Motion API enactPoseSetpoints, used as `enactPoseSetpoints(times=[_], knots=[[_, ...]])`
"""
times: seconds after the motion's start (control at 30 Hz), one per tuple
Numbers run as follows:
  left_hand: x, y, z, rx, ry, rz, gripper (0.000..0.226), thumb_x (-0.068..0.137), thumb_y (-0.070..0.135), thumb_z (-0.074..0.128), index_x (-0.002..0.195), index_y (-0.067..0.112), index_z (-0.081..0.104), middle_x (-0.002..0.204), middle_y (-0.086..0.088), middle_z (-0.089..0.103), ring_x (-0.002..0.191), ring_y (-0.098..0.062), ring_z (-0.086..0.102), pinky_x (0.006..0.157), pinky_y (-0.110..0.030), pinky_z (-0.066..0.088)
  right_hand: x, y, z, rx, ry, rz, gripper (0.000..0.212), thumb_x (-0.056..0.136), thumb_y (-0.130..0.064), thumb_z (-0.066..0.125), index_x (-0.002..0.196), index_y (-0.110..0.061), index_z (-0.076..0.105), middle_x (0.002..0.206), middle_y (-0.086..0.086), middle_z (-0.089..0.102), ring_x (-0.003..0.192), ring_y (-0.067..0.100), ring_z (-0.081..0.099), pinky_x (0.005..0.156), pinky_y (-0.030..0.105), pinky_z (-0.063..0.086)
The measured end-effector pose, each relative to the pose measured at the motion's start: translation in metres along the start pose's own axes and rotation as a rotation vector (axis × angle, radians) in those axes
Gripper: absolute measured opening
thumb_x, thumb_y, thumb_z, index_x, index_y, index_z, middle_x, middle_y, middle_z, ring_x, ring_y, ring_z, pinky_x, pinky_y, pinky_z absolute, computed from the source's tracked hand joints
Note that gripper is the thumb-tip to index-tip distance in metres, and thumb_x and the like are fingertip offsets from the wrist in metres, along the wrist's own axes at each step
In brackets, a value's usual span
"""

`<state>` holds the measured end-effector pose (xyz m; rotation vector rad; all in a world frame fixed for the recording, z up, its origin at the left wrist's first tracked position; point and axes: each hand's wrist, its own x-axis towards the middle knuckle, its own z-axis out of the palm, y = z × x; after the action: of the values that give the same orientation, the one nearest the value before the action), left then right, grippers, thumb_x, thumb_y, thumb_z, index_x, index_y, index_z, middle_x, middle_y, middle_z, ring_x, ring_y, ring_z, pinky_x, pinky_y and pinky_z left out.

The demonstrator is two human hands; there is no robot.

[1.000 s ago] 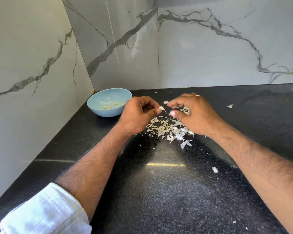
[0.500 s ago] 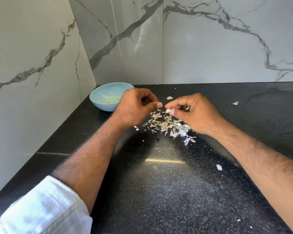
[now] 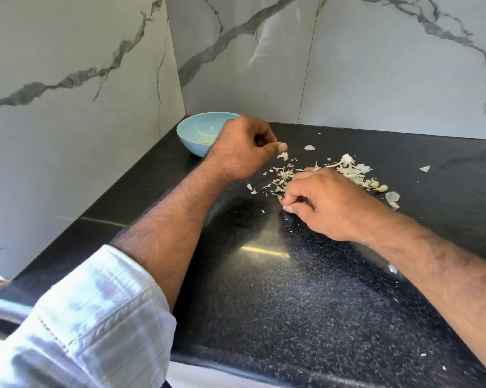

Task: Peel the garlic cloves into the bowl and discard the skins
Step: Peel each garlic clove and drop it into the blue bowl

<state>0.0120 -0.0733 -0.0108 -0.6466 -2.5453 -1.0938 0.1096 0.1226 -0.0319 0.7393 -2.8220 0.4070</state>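
Black counter [image 3: 306,303] bears blue bowl [image 3: 192,135] holding few yellowish cloves [image 3: 206,142]

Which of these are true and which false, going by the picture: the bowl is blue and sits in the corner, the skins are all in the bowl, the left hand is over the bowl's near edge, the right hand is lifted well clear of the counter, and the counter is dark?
1. The bowl is light blue and sits in the corner by the walls. True.
2. All the garlic skins are in the bowl. False: they lie scattered on the counter, to the right of the bowl.
3. The left hand covers part of the bowl's right side in this view. True.
4. The right hand is raised high above the counter. False: it is down among the skins, fingers curled at the pile's near edge.
5. The counter is dark and speckled. True.
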Motion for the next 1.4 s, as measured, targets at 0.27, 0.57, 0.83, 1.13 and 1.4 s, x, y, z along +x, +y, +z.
enactPoseSetpoints(times=[0.27,0.57,0.83,1.13,1.4], knots=[[-0.018,-0.005,-0.002,-0.189,-0.037,-0.139,0.022,0.094,0.035,0.082,0.090,0.014,0.077,0.071,-0.002,0.077,0.049,-0.005,0.060,0.054,-0.023,0.053,-0.005,-0.002,-0.014,0.120,0.316,-0.058,0.009,0.093,-0.012,0.073,0.085,-0.015,0.071,0.083,-0.008,0.065,0.082,0.009,0.059,0.075,0.031,0.052],[-0.020,0.001,0.001,-0.238,-0.052,-0.159,0.022,0.094,0.032,0.083,0.091,0.011,0.078,0.075,-0.007,0.078,0.048,-0.005,0.058,0.052,-0.021,0.051,-0.008,-0.007,-0.016,0.188,0.159,0.054,0.012,0.095,-0.010,0.072,0.087,-0.018,0.071,0.086,-0.015,0.061,0.082,-0.001,0.058,0.073,0.024,0.047],[-0.020,0.000,0.001,-0.240,-0.053,-0.150,0.021,0.094,0.032,0.082,0.091,0.011,0.078,0.074,-0.006,0.078,0.049,-0.009,0.058,0.053,-0.023,0.052,-0.004,-0.014,0.005,-0.076,-0.064,-0.022,0.035,0.077,0.008,0.067,0.075,-0.026,0.056,0.081,-0.013,0.056,0.088,0.012,0.052,0.079,0.039,0.055],[-0.020,0.002,0.000,-0.243,-0.046,-0.157,0.021,0.095,0.031,0.082,0.092,0.011,0.078,0.076,-0.007,0.078,0.050,-0.003,0.060,0.053,-0.022,0.053,-0.007,-0.020,-0.001,-0.177,0.027,-0.117,0.029,0.080,0.008,0.062,0.083,-0.019,0.071,0.085,-0.006,0.059,0.092,0.014,0.053,0.099,0.017,0.040],[-0.018,0.003,0.007,-0.299,-0.100,-0.164,0.018,0.097,0.028,0.080,0.094,0.011,0.078,0.078,-0.009,0.078,0.050,-0.004,0.058,0.053,-0.022,0.050,-0.012,0.022,-0.028,0.819,0.275,0.333,0.026,0.089,0.001,0.077,0.110,-0.014,0.078,0.090,0.010,0.077,0.078,0.016,0.070,0.078,0.028,0.061]])
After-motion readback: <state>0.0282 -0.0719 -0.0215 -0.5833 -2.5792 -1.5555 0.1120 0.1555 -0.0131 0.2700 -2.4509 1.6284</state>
